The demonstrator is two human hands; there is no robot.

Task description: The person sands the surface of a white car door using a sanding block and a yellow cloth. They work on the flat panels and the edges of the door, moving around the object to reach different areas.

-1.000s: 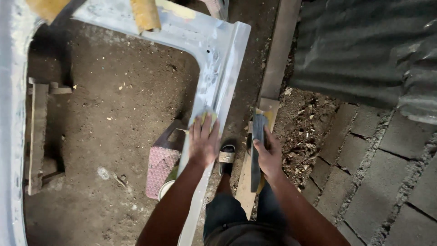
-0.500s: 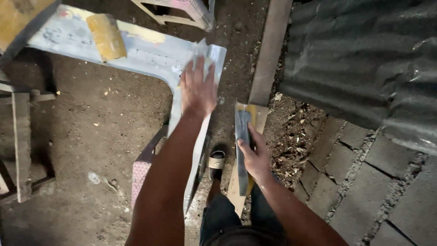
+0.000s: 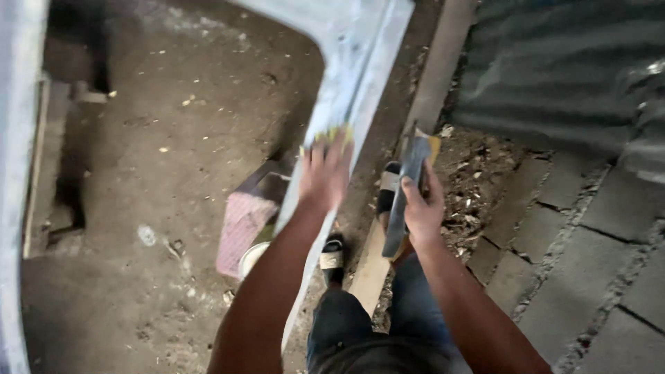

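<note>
A pale grey-blue painted frame with a rounded corner stands over the dirt floor, and one of its bars runs down toward me. My left hand presses flat on that bar, with a yellow pad showing under the fingertips. Just to the right, my right hand grips a flat grey metal tool with a yellow piece behind its top end. My feet in dark sandals stand below the bar.
A pink woven cloth and a white round container lie on the dirt under the frame. A wooden plank runs along the dirt's edge. Grey paving blocks and a corrugated metal sheet lie to the right.
My left hand has slid back down the frame bar from the corner toward me. The view has swung, and the right hand has kept its hold on the grey tool.
</note>
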